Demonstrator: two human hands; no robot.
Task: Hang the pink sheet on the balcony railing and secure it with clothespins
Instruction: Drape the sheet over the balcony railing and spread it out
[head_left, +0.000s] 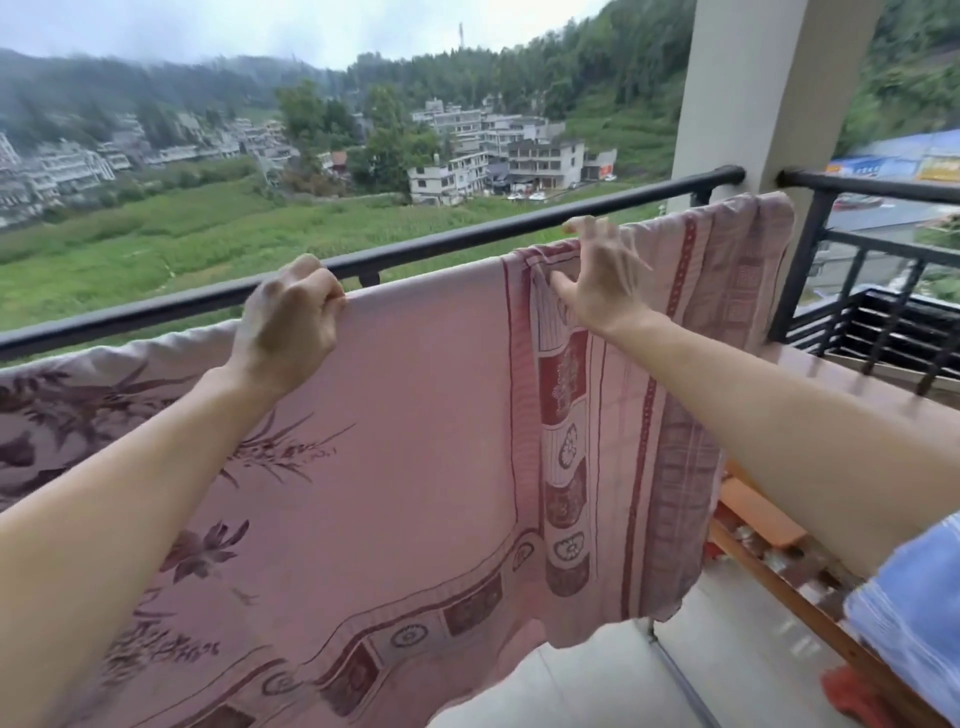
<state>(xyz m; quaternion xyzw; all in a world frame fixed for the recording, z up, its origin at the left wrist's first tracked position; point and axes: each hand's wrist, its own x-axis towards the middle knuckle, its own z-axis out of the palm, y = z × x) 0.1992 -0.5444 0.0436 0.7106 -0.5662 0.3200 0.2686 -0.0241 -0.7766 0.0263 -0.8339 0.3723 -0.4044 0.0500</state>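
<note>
— Progress check, operator: how far have you got?

— Sheet is draped over the rail, running from nine o'clock across to about two o'clock, where its bunched end sits just short of the pillar. So the hanging looks mostly done, I'd judge.

— And your hands?

— Your left hand, at ten o'clock, is closed in a fist, pinching the top fold of the sheet at the rail. Your right hand, at one o'clock, is spread, fingers apart, thumb touching a wrinkled fold near the border pattern. It's blurred, so whether it grips any cloth you can't tell.

— What's left?

— The stretch from twelve to two o'clock is doubled and creased; it likely wants pulling flat. Then the pegs: none are visible on the sheet or in either hand, so securing hasn't begun, as far as can be seen.

— Anything else in reach?

— A wooden rack at four o'clock; nothing on it reads clearly as pegs.
</note>
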